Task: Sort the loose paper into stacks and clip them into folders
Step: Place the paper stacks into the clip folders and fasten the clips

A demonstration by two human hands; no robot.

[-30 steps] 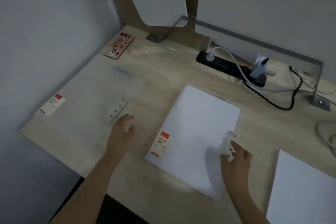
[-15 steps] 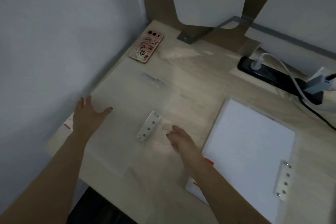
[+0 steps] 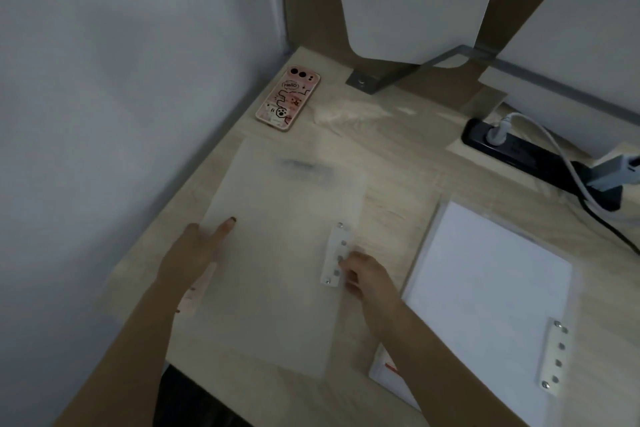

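While both hands sit on the empty one, two folders lie flat on the desk (image 3: 398, 163). Translucent folder (image 3: 277, 270): empty, toward the desk's 9 o'clock side, its 6 o'clock corner at the front edge. Filled folder (image 3: 568, 305): at 4 o'clock of the first, apart from it, white paper stack (image 3: 485, 281) inside. Power strip (image 3: 519, 149): 2 o'clock, at the rear. Left hand (image 3: 194, 253): fingers straight, resting on the translucent folder's 9 o'clock edge, gripping nothing visible. Right hand (image 3: 367, 274): fingers curled at the folder's 3 o'clock edge; blur hides whether they pinch or only touch, so cannot tell. Phone (image 3: 288, 98): 12 o'clock, just beyond the folder, not touching. Clip strip (image 3: 336, 246): under the right fingertips. Second clip strip (image 3: 554, 357): on the filled folder's 5 o'clock corner. Judgement: folder being readied for a stack. Risks: the slick cover could slide off the front edge if the left hand lifts, and tugging one end of the strip could crease the cover.
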